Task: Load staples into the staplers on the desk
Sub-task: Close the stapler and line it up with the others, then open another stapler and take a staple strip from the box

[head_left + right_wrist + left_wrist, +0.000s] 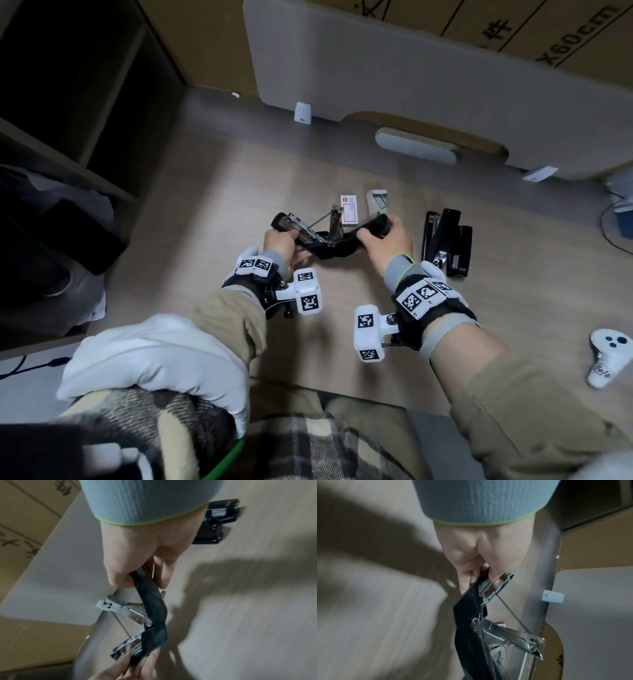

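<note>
A black stapler [329, 240], swung wide open with its metal magazine bared, spans both grips. Two more black staplers [445, 241] lie right of the right grip; a staple box [348, 209] lies beyond.

The left hand [279, 241] hides the front end of the open stapler [325, 236], and the right hand [385, 240] covers its other end. In the left wrist view the stapler's lower part runs off the bottom edge. The staple box [348, 209] label is too small to read.
</note>
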### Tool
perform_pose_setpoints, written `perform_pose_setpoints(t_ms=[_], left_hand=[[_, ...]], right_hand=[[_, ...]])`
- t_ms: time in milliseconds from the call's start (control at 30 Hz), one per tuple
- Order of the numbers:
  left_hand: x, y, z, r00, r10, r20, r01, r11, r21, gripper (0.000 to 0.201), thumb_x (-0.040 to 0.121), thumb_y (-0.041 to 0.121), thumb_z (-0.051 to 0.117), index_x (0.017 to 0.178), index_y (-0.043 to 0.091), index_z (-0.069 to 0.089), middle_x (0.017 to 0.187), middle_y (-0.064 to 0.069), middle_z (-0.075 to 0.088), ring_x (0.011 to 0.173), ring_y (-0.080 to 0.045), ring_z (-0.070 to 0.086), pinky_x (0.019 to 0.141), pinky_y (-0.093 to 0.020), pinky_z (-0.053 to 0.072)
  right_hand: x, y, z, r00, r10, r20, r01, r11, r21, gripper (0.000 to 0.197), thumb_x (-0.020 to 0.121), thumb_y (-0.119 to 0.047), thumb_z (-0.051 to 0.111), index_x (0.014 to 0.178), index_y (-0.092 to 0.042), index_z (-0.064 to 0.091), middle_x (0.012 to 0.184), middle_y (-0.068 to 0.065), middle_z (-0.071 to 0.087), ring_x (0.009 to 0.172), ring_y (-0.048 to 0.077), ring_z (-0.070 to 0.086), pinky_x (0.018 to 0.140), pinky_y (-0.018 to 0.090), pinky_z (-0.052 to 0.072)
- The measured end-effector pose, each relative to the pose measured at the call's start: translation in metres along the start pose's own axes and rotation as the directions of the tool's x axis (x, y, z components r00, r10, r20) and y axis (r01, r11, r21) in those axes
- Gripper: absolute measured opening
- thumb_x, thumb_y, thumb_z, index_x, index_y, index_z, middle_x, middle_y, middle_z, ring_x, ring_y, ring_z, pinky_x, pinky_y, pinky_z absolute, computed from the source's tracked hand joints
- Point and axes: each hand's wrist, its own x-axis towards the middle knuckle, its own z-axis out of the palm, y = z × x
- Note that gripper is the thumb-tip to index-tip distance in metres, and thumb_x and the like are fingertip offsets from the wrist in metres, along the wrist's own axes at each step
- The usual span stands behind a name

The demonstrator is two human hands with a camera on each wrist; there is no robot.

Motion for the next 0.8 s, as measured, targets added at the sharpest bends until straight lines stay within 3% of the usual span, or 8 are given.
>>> perform_pose_setpoints(t_ms=[100, 200, 300, 400, 467, 533, 667, 800], left_hand=[[-0.002, -0.009, 0.006, 1.000, -0.008, 0.006, 0.009, 0.997, -0.077, 0.010, 0.099, 0.003, 0.046, 0.103, 0.002, 0.055, 0.078, -0.016, 0.063, 0.044, -0.022, 0.066, 0.076, -0.051, 0.059], [-0.003, -0.018, 0.017, 0.995, 0.017, -0.098, -0.029, 0.992, -0.125, 0.018, 0.097, -0.002, 0.044, 0.113, 0.000, 0.052, 0.095, -0.022, 0.065, 0.059, -0.025, 0.068, 0.051, -0.039, 0.060], [0.001, -0.026, 0.014, 0.966, 0.132, -0.222, -0.112, 0.989, 0.100, 0.048, 0.092, -0.004, 0.045, 0.138, 0.010, 0.040, 0.113, -0.019, 0.061, 0.082, -0.031, 0.066, 0.071, -0.038, 0.060], [0.003, -0.024, 0.011, 0.937, 0.291, -0.195, -0.216, 0.919, 0.331, 0.050, 0.087, -0.008, 0.055, 0.134, 0.007, 0.050, 0.126, -0.013, 0.063, 0.111, -0.024, 0.063, 0.091, -0.024, 0.048], [-0.005, -0.018, 0.023, 0.905, 0.380, -0.193, -0.286, 0.878, 0.384, 0.040, 0.087, -0.004, 0.058, 0.124, 0.010, 0.060, 0.127, -0.015, 0.062, 0.103, -0.019, 0.064, 0.079, -0.013, 0.043], [-0.013, -0.014, 0.035, 0.881, 0.440, -0.177, -0.317, 0.824, 0.469, 0.032, 0.086, 0.005, 0.066, 0.117, 0.015, 0.066, 0.125, -0.014, 0.061, 0.089, -0.014, 0.057, 0.074, -0.014, 0.040], [-0.015, -0.016, 0.050, 0.873, 0.476, -0.106, -0.341, 0.752, 0.563, 0.024, 0.073, 0.022, 0.081, 0.090, 0.034, 0.068, 0.119, -0.005, 0.065, 0.096, -0.017, 0.062, 0.090, -0.031, 0.052], [-0.014, -0.025, 0.047, 0.883, 0.462, -0.079, -0.328, 0.730, 0.600, 0.019, 0.080, 0.013, 0.067, 0.077, 0.032, 0.071, 0.094, 0.003, 0.070, 0.090, -0.019, 0.069, 0.087, -0.032, 0.056]], right_hand=[[0.000, 0.009, -0.009, 0.999, -0.004, -0.034, 0.007, 0.998, 0.069, 0.050, 0.080, -0.015, 0.069, 0.124, -0.012, 0.045, 0.094, -0.008, 0.054, 0.086, 0.016, 0.054, 0.078, 0.019, 0.034], [0.008, 0.017, -0.019, 0.997, -0.054, -0.059, 0.061, 0.990, 0.126, 0.052, 0.080, 0.005, 0.061, 0.124, -0.005, 0.035, 0.089, -0.018, 0.038, 0.078, 0.006, 0.048, 0.073, 0.012, 0.030], [0.023, 0.028, -0.032, 0.994, -0.103, -0.047, 0.108, 0.987, 0.120, 0.052, 0.077, 0.012, 0.055, 0.122, -0.008, 0.042, 0.095, -0.014, 0.048, 0.080, 0.003, 0.051, 0.068, 0.004, 0.034], [0.041, 0.036, -0.037, 0.993, -0.092, 0.074, 0.088, 0.995, 0.055, 0.045, 0.076, 0.011, 0.052, 0.108, -0.020, 0.055, 0.110, 0.002, 0.060, 0.098, 0.019, 0.058, 0.074, 0.010, 0.037], [0.052, 0.038, -0.044, 0.985, -0.065, 0.162, 0.069, 0.997, -0.018, 0.038, 0.077, 0.004, 0.054, 0.096, -0.029, 0.058, 0.115, 0.004, 0.062, 0.099, 0.021, 0.060, 0.078, 0.017, 0.037], [0.060, 0.037, -0.049, 0.973, -0.050, 0.225, 0.078, 0.990, -0.117, 0.031, 0.078, -0.006, 0.060, 0.092, -0.033, 0.058, 0.115, 0.002, 0.062, 0.094, 0.019, 0.058, 0.079, 0.019, 0.039], [0.073, 0.028, -0.058, 0.953, -0.047, 0.299, 0.136, 0.949, -0.283, 0.024, 0.074, -0.018, 0.062, 0.088, -0.037, 0.060, 0.117, 0.000, 0.063, 0.112, 0.023, 0.056, 0.098, 0.027, 0.044], [0.082, 0.025, -0.062, 0.944, 0.035, 0.329, 0.111, 0.904, -0.414, 0.031, 0.079, -0.014, 0.055, 0.101, -0.035, 0.064, 0.126, 0.004, 0.060, 0.126, 0.028, 0.048, 0.109, 0.033, 0.038]])
